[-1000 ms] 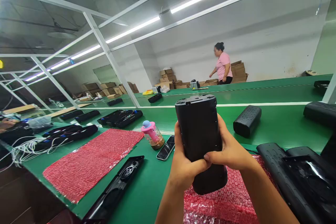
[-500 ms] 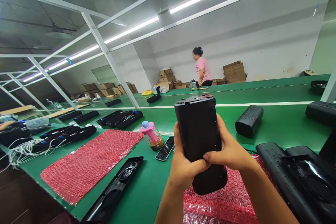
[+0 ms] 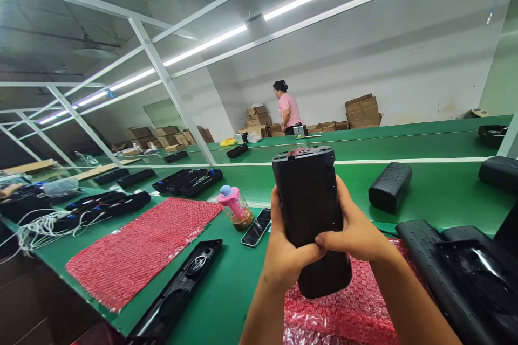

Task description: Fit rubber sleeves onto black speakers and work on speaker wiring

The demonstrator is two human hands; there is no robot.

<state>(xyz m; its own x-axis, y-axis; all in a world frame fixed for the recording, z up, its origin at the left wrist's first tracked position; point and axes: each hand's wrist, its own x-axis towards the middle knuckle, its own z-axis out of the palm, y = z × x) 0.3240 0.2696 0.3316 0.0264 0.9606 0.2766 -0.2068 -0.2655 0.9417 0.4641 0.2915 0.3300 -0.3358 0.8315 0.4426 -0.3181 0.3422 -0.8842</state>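
Note:
A black plastic speaker-like housing (image 3: pixel 309 199) is held up over red bubble wrap (image 3: pixel 340 315), its long side tilted toward me. My left hand (image 3: pixel 289 248) grips its left side, thumb across the front face. My right hand (image 3: pixel 348 229) wraps the right side, and its thumb meets the left one near the middle of the face. The fingers behind the housing are hidden. To the left on the green bench lies a long black panel (image 3: pixel 182 285) with a round grille. Black housings (image 3: pixel 424 259) are piled at the right.
A second red bubble-wrap sheet (image 3: pixel 141 248) lies left. Near the middle are a pink-lidded cup (image 3: pixel 237 207) and a phone (image 3: pixel 257 227). White cables (image 3: pixel 44 232) hang at the left edge. One housing (image 3: pixel 390 187) sits on the green belt (image 3: pixel 445 188). Across it stands a person in pink (image 3: pixel 288 109).
The person across the bench has moved left. Both hands keep the same hold on the housing, which has hardly moved; the view has shifted slightly.

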